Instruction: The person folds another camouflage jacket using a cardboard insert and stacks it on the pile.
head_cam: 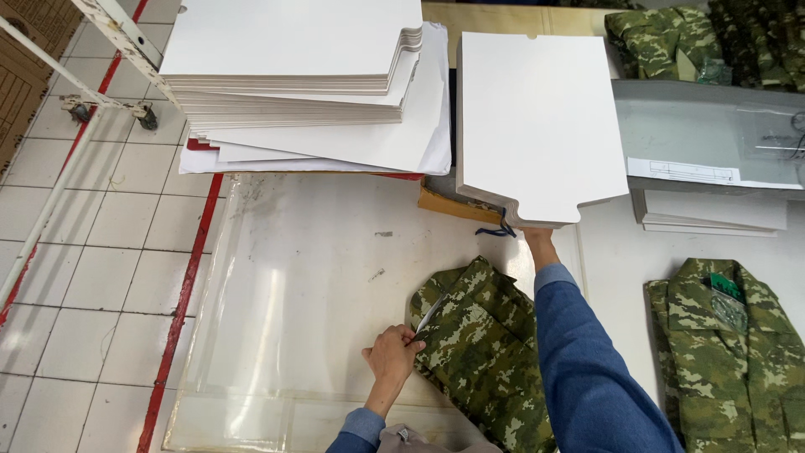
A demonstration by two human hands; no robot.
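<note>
Left hand [392,356] fingers pinch folded camouflage garment [486,352] edge, right hand [541,239] fingers grip white cardboard insert [537,126] tab; board not yet in garment.

White table [620,252] under clear plastic sheet [277,302], camouflage garments [486,352], white board stacks [302,84].

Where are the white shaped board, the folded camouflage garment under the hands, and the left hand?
white shaped board [541,117], head view, flat face.
folded camouflage garment [486,352], head view, middle of fabric.
left hand [392,354], head view, back of hand.
</note>
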